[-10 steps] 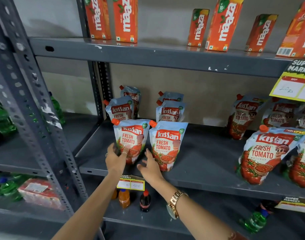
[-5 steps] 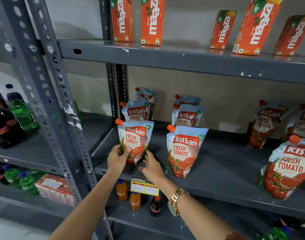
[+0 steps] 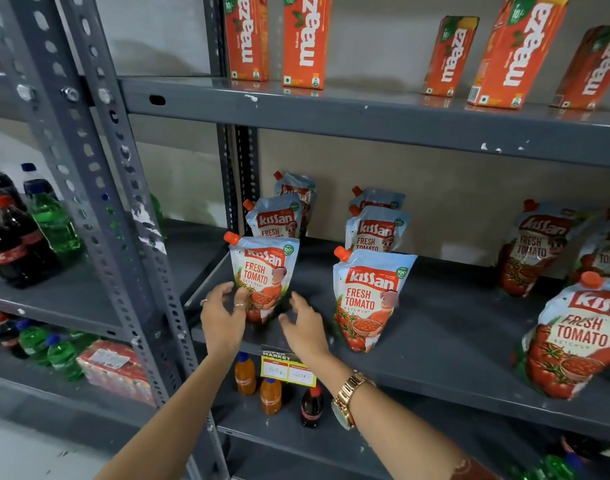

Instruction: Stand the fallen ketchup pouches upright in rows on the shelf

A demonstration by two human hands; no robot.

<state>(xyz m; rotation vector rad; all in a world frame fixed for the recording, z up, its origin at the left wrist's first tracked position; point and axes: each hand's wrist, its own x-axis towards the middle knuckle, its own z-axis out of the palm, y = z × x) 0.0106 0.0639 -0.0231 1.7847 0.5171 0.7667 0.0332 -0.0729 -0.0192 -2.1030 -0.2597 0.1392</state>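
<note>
While left hand [image 3: 223, 315] and right hand [image 3: 305, 322] hover open, gripping nothing, either side of front-left pouch [image 3: 263, 277]: settling step, likely. Next: leaning pouches far right of right hand.

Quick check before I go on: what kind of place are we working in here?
Most likely a small supermarket aisle: grey metal shelving stocked with ketchup pouches, juice cartons above, and a yellow price tag clipped to the shelf edge.

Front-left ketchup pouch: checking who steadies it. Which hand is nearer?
Left. The left hand touches the front-left ketchup pouch's lower left edge; the right hand hovers open beside its lower right.
</note>
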